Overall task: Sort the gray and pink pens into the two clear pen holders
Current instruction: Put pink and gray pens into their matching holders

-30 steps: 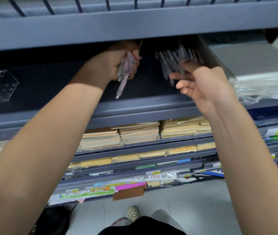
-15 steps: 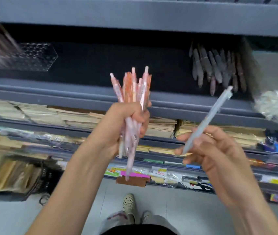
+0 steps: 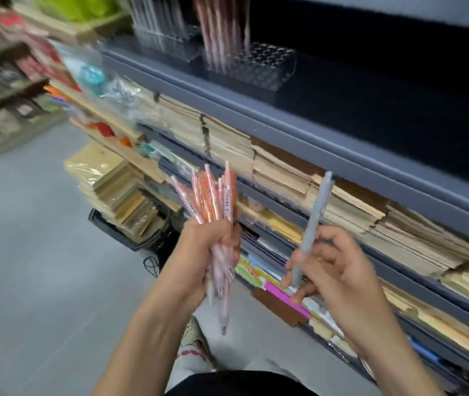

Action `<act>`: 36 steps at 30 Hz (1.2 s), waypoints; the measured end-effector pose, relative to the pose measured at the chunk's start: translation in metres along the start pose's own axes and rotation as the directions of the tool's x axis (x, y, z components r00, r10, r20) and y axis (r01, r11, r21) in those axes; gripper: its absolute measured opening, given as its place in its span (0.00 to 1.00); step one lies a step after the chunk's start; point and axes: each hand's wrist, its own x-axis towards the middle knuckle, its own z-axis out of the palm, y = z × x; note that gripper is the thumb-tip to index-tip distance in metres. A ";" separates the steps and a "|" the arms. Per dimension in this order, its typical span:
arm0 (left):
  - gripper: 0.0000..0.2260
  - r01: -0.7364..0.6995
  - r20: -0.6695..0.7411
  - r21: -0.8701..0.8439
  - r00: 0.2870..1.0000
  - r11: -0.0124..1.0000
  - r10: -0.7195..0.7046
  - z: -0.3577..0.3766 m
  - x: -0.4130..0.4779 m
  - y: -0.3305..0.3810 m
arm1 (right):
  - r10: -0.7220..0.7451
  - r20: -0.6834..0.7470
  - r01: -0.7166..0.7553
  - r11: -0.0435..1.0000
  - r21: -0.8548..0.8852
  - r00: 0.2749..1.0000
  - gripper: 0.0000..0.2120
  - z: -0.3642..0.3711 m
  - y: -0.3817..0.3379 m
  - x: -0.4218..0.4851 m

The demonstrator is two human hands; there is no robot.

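My left hand (image 3: 209, 247) is closed around a bunch of pink pens (image 3: 214, 195) that stands upright in front of the shelves. A single gray pen (image 3: 311, 224) is pinched in my right hand (image 3: 333, 267), tip down and tilted a little right. Up on the dark shelf stand two clear pen holders: the right holder (image 3: 267, 70) carries several pink pens (image 3: 221, 30) at its left end, and the left holder (image 3: 170, 42) carries several gray pens (image 3: 153, 15). Both holders are blurred and well above and beyond my hands.
The gray shelf edge (image 3: 284, 124) runs diagonally above my hands. Stacks of brown paper goods (image 3: 341, 201) fill the lower shelves. A black basket (image 3: 130, 232) with paper packs sits on the gray floor (image 3: 27, 252) to the left. My foot (image 3: 193, 335) is below.
The view has swung left, bringing both holders into sight and losing the loose pens on the shelf. Both hands keep their pens at about the same height.
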 end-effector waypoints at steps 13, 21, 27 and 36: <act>0.12 -0.077 -0.088 0.074 0.993 0.994 0.084 -0.181 0.057 0.109 | -0.066 -0.028 0.061 0.985 -0.159 0.997 0.12 0.187 -0.006 0.122; 0.11 -0.021 0.019 0.109 1.000 0.994 0.019 -0.248 0.125 0.169 | -0.189 -0.245 0.157 0.977 -0.146 0.951 0.09 0.265 -0.022 0.194; 0.12 -0.007 0.044 0.149 0.999 0.989 0.000 -0.261 0.189 0.200 | -0.271 -0.296 0.208 0.951 -0.228 0.916 0.13 0.275 -0.037 0.260; 0.05 0.058 0.153 0.204 0.984 0.977 -0.091 -0.271 0.267 0.233 | -0.458 -0.483 0.341 0.886 -0.314 0.746 0.05 0.274 -0.067 0.352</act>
